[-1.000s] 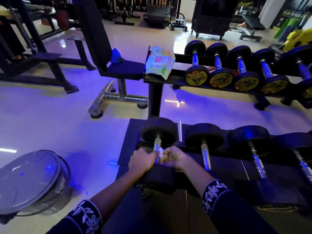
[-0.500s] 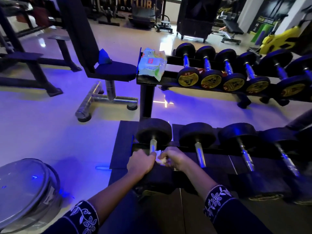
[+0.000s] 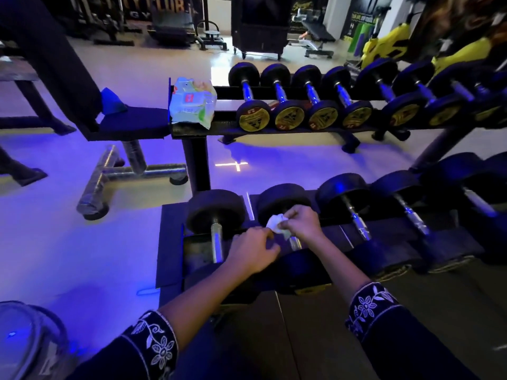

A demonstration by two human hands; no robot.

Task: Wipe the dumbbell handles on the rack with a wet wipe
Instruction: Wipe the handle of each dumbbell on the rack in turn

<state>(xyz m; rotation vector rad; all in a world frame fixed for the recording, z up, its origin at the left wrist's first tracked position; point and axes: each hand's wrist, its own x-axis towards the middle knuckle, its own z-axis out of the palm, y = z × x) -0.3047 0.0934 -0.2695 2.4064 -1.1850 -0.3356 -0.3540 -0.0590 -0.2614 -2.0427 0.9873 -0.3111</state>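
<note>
— Where is the wet wipe (image 3: 276,222)?
— Lower centre, bunched on the second dumbbell handle (image 3: 295,242); the right hand (image 3: 303,223) pinches it. The left hand (image 3: 252,252) curls beside it; its grip is unclear.
— Handling?
— Probably soft and limp; best wrapped round the stiff, slick bar.

Shiny metal dumbbell handles (image 3: 216,244), matt black heads (image 3: 216,211), glossy floor (image 3: 68,229)

The wipe pack (image 3: 192,102) lies on the upper rack (image 3: 189,129), left of its dumbbells (image 3: 253,114).
</note>
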